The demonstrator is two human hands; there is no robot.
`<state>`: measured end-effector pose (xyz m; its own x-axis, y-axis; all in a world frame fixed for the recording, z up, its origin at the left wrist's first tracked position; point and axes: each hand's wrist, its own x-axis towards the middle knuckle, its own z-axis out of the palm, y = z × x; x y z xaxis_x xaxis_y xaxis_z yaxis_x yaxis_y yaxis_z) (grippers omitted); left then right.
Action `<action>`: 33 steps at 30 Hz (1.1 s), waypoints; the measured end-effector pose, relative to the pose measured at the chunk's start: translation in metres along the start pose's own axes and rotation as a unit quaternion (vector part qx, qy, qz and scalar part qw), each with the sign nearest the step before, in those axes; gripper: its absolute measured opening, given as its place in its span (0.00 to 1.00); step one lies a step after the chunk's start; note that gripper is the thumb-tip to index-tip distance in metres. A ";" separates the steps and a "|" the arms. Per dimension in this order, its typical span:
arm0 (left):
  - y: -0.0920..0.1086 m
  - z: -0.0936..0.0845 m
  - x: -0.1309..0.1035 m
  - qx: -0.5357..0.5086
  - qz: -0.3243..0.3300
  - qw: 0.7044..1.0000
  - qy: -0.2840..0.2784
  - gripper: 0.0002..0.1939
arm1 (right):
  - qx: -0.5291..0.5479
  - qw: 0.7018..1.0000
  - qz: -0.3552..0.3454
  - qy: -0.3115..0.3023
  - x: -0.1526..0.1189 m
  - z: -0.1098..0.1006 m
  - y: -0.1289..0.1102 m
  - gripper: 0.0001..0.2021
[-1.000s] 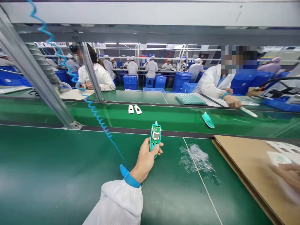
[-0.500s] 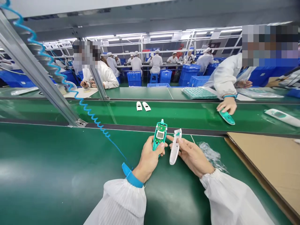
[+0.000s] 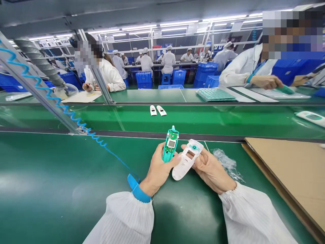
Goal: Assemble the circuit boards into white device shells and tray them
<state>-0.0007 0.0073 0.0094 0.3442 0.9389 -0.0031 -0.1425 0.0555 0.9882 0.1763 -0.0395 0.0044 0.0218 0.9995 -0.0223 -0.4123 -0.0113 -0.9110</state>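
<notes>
My left hand point(image 3: 157, 166) is closed round a teal device half point(image 3: 167, 155), held upright with its pointed tip away from me. A green circuit board point(image 3: 173, 135) with a small grey screen point(image 3: 171, 144) lies open inside it. My right hand point(image 3: 210, 167) grips a white plastic cover point(image 3: 182, 166) with a rectangular window and a teal button piece near its upper end. The cover's inner side faces me. My left thumb reaches over to the cover's left edge, and the two parts are side by side, apart from each other.
Two white covers point(image 3: 156, 110) lie on the green conveyor belt point(image 3: 122, 118), with a white-and-teal device point(image 3: 312, 118) at far right. Crumpled clear plastic point(image 3: 227, 164) and cardboard point(image 3: 286, 169) are on my right. A blue coiled cord point(image 3: 73, 117) runs to my left wristband. Co-workers sit opposite.
My right hand has turned the white cover so its inner face shows, and brought it closer to my left hand. The co-worker at right has lifted a teal part off the belt.
</notes>
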 end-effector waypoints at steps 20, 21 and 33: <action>-0.001 0.009 -0.009 0.189 0.114 0.975 0.018 0.18 | -0.028 0.998 -0.036 0.046 0.010 0.001 0.020 0.28; 0.000 0.009 -0.008 0.189 0.113 0.975 0.006 0.18 | -0.023 0.998 -0.035 0.049 0.010 0.001 0.020 0.28; -0.011 0.012 -0.014 0.335 0.147 0.930 -0.027 0.20 | 0.020 0.995 -0.021 0.099 0.013 -0.001 0.011 0.21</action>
<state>0.0071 -0.0103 0.0007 0.4297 0.8611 0.2718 0.3672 -0.4416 0.8186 0.1727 -0.0269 -0.0068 0.2168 0.9738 -0.0686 -0.4424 0.0354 -0.8961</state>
